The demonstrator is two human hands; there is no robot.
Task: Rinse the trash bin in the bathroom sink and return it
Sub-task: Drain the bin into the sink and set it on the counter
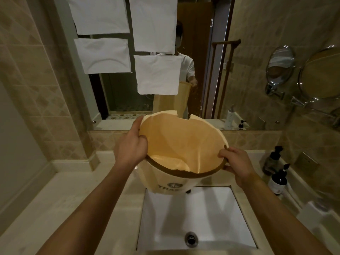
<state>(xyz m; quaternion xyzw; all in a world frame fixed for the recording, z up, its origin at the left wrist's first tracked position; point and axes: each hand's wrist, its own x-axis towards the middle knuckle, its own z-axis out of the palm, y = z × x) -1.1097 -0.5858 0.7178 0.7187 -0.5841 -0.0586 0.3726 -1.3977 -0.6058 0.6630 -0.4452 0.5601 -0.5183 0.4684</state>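
Wide pale tabletop with a white sink sunk near centre, drain open, basin dry-looking. Above its far edge, tilted trash bin, mouth toward the camera, apparently empty inside. Left hand clamped on the left rim, right hand gripping the right rim. Likely risk: wet rim slipping, bin knocking the dark bottles at right.

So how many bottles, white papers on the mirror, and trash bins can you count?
Dark pump bottles on the counter: 2
White papers on the mirror: 4
Trash bins: 1, held over the sink by the left hand and right hand
Total: 7
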